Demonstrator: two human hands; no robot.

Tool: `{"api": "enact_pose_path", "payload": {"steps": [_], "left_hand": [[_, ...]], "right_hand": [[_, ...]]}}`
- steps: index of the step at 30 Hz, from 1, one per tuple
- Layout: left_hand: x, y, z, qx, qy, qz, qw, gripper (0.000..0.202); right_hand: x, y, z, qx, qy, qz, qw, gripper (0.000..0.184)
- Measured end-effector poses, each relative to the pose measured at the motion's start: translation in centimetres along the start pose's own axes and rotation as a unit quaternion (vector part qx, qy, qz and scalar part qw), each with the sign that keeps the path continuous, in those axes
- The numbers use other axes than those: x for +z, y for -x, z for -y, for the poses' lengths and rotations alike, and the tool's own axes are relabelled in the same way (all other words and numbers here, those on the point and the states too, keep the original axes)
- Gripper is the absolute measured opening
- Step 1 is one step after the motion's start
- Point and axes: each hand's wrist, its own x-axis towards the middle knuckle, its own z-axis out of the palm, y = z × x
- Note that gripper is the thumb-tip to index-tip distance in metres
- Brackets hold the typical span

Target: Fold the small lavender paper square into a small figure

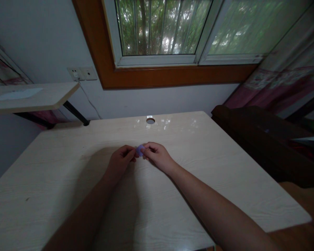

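Observation:
A small purple piece, roughly round and flat, is held up between my two hands a little above the desk. Its exact kind is too small to make out. My left hand pinches its left edge with thumb and forefinger, the other fingers curled. On the right side, the thumb and fingers of my right hand are closed on the same piece and cover part of it.
A round cable hole lies near the desk's back edge. At the left rises a shelf on black legs with a sheet of paper on top. A white cord hangs from a wall socket. Dark furniture stands beyond the right edge.

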Motion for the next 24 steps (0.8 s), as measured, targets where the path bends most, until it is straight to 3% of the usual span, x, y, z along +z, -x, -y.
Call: {"api": "enact_pose_path", "payload": {"steps": [15, 24], "left_hand": [[-0.11, -0.20, 0.39, 0.002, 0.045, 0.003, 0.999, 0.020], [-0.09, -0.40, 0.34, -0.004, -0.008, 0.031, 0.999, 0.023]], "right_hand": [[-0.14, -0.12, -0.36, 0.004, -0.017, -0.014, 1.000, 0.028], [-0.03, -0.07, -0.34, -0.008, 0.025, -0.008, 1.000, 0.031]]}}
